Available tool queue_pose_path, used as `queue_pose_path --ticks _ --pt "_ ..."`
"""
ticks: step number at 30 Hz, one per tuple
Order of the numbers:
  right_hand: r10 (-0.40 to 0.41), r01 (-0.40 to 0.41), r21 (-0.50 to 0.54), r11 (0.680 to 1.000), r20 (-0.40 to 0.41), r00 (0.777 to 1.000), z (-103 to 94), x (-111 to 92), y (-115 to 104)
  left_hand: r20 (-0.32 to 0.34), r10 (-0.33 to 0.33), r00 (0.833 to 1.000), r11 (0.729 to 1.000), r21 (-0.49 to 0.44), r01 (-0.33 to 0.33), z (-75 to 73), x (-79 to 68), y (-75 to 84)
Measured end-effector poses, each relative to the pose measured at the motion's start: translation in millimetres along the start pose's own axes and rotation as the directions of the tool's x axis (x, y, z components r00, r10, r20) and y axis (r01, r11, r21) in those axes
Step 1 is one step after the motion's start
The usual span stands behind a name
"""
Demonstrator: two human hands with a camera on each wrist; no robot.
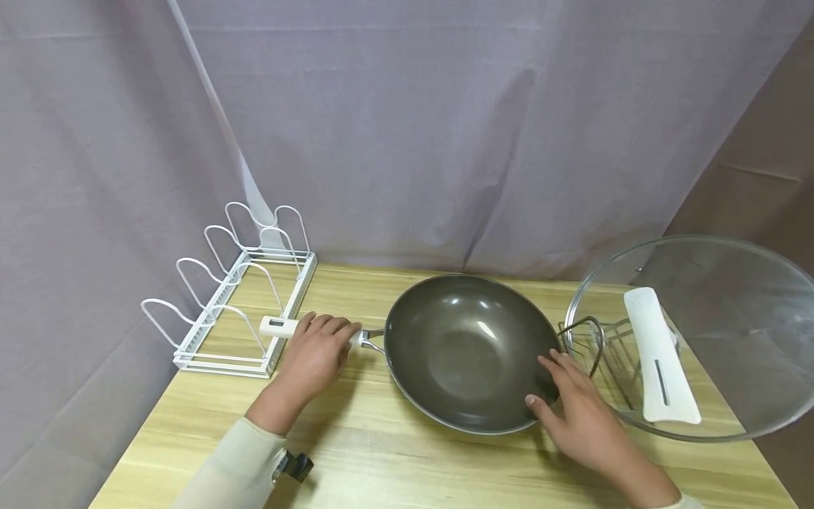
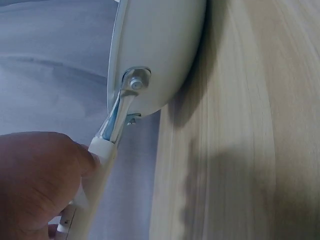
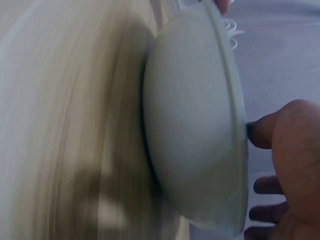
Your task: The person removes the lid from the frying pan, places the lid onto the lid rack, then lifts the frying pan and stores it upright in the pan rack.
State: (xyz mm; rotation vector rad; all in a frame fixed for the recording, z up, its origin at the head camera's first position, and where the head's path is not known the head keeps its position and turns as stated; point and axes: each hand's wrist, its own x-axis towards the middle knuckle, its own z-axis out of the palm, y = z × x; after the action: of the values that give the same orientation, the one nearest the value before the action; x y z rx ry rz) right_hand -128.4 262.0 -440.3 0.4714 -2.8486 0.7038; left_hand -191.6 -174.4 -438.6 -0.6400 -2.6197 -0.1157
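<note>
- Pale sleeve of the left arm lies nearest to the camera, with a small black device on it
- Left hand is clamped around the white handle of the pan
- Dark pan stands on the wooden table, in the middle, its open side upward
- Right hand is at the opposite rim, thumb and fingers apart, reaching over the edge; whether they press on it, I cannot tell
- White rack stands at the left, near the handle's end
- Glass lid is at the right, tilted, with a metal stand beside the pan
- Grey curtain hangs behind the table
</note>
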Motion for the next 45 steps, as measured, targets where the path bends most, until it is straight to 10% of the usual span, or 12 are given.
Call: queue_pose_path --ticks 45 --pt "0.051 -0.050 -0.112 0.992 0.009 0.999 1.3 -7.3 -24.1 -0.044 -0.035 0.998 0.999 0.017 0.036 -9.7 -9.6 -0.2"
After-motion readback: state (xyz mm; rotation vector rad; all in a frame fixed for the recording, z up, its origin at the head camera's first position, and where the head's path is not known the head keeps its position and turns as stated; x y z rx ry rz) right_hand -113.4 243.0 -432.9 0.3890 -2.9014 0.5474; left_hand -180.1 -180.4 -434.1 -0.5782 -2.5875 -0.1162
